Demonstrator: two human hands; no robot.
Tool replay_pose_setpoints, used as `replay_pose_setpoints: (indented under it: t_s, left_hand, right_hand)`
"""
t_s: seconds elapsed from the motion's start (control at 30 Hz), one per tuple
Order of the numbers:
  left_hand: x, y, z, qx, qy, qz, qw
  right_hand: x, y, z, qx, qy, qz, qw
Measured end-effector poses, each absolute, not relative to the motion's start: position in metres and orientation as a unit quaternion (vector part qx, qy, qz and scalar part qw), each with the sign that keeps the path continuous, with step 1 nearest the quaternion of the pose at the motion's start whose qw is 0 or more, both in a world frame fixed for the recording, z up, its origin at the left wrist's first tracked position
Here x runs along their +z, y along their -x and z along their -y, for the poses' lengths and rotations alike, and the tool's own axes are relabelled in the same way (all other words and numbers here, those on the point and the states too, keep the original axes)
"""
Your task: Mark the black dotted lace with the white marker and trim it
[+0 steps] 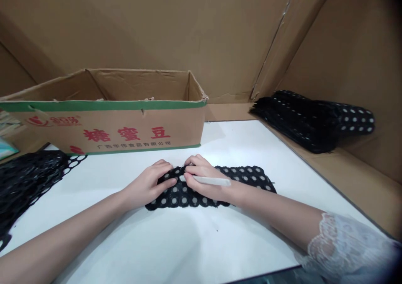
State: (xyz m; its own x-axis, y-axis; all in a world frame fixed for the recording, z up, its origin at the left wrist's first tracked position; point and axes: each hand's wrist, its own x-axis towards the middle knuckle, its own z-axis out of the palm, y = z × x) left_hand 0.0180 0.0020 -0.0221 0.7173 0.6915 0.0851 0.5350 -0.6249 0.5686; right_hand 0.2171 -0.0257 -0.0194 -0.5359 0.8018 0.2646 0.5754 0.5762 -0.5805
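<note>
A black strip with rows of white round dots point(194, 200) lies flat across the white table. My left hand point(151, 182) grips the strip's left part, its thumb on top and its fingers curled at the far edge. In my right hand point(201, 176) is a slim white pen-like tool point(213, 181), slanting back over the wrist. Its working tip is hidden by the fingers, close to my left thumb. The right fingertips rest at the strip's far edge, beside the left hand.
Behind the hands stands an open cardboard box point(141, 127) with green edging and red lettering. Black netted material point(34, 179) is heaped on the left. A bundle of black dotted strips point(307, 118) lies at the right, against the cardboard wall point(354, 58). The white table point(150, 246) extends in front.
</note>
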Motion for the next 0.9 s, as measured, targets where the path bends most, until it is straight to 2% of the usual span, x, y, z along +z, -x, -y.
replay_pose_setpoints:
  t_s: [0.1, 0.2, 0.43, 0.6, 0.9]
  left_hand:
    - [-0.023, -0.020, 0.002, 0.150, -0.872, -0.384, 0.265]
    - [-0.023, -0.021, 0.005, 0.144, -0.859, -0.407, 0.274]
    - [-0.016, -0.018, 0.007, 0.082, -0.877, -0.391, 0.265]
    - [-0.014, -0.020, 0.012, 0.065, -0.882, -0.419, 0.206]
    - [-0.019, -0.027, 0.017, 0.109, -0.846, -0.471, 0.227]
  right_hand:
    - [-0.020, -0.217, 0.029, 0.287, 0.434, 0.797, 0.307]
    - [-0.017, -0.217, 0.032, 0.360, 0.454, 0.761, 0.293]
    - [-0.020, -0.215, 0.031, 0.296, 0.455, 0.809, 0.224]
    - [-0.023, -0.213, 0.031, 0.278, 0.456, 0.815, 0.223]
    - [-0.029, -0.206, 0.034, 0.262, 0.476, 0.807, 0.233]
